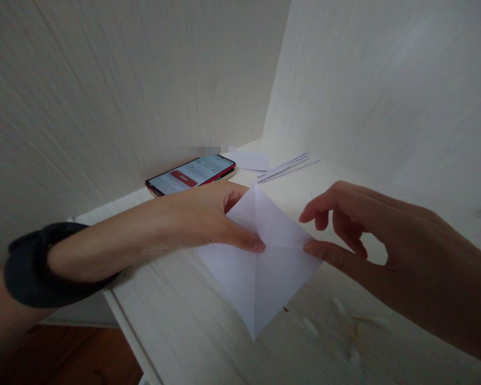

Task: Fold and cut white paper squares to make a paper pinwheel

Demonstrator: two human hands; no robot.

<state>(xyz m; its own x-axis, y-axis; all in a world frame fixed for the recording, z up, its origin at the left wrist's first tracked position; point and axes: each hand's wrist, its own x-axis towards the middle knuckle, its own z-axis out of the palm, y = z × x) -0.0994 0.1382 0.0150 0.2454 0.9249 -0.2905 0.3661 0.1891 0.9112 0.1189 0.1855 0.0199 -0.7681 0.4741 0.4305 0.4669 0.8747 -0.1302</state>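
Note:
A white sheet of paper [280, 272] with crossing crease lines is held up, one corner pointing down toward me. My left hand [220, 216] grips it, thumb pressed on the front near the middle where the creases meet, the other fingers hidden behind. At the paper's right corner is my right hand [344, 230]. Its thumb tip touches the corner, while the index and other fingers are curled and spread apart from the thumb, not closed on the paper.
A phone [192, 174] showing a running timer lies behind my left hand. Beyond are another piece of white paper [250, 160] and several thin folded paper strips [288, 167]. Walls rise at the back and right. Small scraps [356, 326] lie on the white table [176, 315]; its edge is at left.

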